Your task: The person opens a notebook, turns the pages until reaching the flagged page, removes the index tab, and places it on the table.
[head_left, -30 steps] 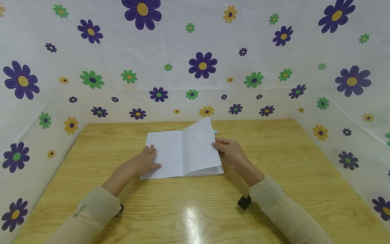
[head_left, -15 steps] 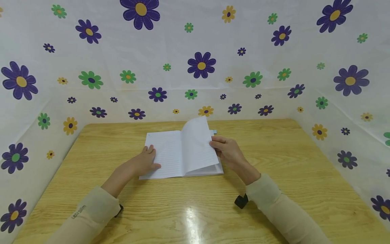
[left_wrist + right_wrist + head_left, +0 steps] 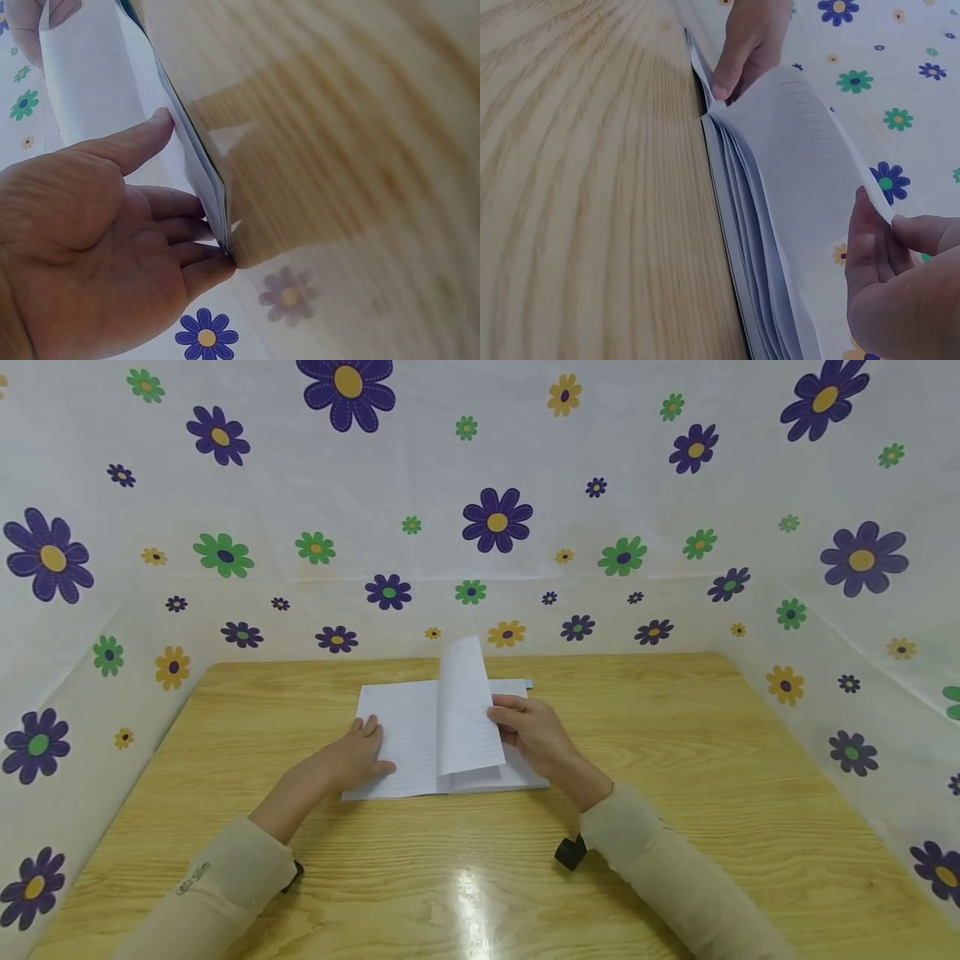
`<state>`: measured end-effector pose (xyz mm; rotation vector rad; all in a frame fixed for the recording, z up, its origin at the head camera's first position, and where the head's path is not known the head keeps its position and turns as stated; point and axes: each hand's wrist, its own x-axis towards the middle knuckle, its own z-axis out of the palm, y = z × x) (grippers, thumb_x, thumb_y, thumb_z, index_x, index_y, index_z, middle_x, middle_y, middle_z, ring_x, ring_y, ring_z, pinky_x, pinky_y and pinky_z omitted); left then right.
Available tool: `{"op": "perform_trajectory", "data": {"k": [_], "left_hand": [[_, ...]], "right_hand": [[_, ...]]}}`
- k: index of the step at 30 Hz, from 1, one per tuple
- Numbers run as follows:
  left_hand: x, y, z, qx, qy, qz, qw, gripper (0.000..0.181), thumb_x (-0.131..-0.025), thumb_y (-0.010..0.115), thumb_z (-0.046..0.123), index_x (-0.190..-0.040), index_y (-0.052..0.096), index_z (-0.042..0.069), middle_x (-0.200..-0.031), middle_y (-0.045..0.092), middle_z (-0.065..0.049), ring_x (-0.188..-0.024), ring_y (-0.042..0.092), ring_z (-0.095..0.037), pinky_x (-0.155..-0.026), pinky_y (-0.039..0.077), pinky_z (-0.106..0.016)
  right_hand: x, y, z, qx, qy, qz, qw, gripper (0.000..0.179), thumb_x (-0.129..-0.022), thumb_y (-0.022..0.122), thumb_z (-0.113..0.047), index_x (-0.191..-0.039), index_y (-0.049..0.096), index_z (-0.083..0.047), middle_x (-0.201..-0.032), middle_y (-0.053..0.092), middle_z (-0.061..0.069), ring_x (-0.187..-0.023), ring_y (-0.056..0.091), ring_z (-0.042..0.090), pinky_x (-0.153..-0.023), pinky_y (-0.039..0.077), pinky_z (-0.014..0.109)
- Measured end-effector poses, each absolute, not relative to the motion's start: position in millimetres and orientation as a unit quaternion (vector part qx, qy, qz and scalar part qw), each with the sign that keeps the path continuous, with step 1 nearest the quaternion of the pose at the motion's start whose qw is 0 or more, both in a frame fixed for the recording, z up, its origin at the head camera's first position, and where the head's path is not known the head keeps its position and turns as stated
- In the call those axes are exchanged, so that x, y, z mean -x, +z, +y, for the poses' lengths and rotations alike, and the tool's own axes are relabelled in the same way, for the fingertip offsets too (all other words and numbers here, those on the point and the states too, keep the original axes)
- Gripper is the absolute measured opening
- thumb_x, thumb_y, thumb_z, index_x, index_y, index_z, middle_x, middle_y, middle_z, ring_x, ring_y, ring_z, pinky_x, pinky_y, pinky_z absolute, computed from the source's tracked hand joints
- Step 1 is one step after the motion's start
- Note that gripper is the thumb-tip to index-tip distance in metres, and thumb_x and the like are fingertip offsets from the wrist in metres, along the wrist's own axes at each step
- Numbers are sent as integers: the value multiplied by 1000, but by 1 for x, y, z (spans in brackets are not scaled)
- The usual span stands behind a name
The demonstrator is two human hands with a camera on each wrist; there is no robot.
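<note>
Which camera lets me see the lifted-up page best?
The head view: the lifted page shows almost whole there, with the right hand pinching its edge. The right wrist view shows that pinch up close; the left wrist view catches part of the page, cut off at the top.

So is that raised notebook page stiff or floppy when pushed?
Probably floppy: the raised page curves up from the notebook toward the right hand. It's likely light, since an edge pinch holds it up; being thin, it may crease.
</note>
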<state>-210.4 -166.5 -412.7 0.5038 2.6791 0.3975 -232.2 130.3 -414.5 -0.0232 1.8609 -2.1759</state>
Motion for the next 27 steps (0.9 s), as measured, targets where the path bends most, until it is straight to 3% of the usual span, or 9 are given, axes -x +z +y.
{"op": "perform_trajectory", "data": {"k": [9,18,27], "left_hand": [[212,-414,-168,-178,146,956,184,75,-107,58,29,-152,24,-21,-162,12,-39,-150,9,-56,-122,16,-61],[217,-416,-171,-188,137,958,169,76,-105,62,31,-151,29,-20,-161,16,-39,-150,14,-56,-121,18,-61],[217,-412,-175,-201,133,961,137,68,-104,64,28,-147,39,-20,-160,19,-40,-149,16,-57,-121,20,-62]], "right_hand": [[231,-418,111,26,-750,648,133,36,-101,65,-3,-134,61,12,-114,71,14,-89,66,17,-76,57,25],[230,-418,101,40,-753,644,131,36,-102,64,-4,-134,61,11,-117,70,17,-90,66,18,-77,57,25],[231,-424,94,40,-758,638,130,34,-101,66,-8,-132,65,8,-105,74,8,-83,66,14,-72,56,25]]}}
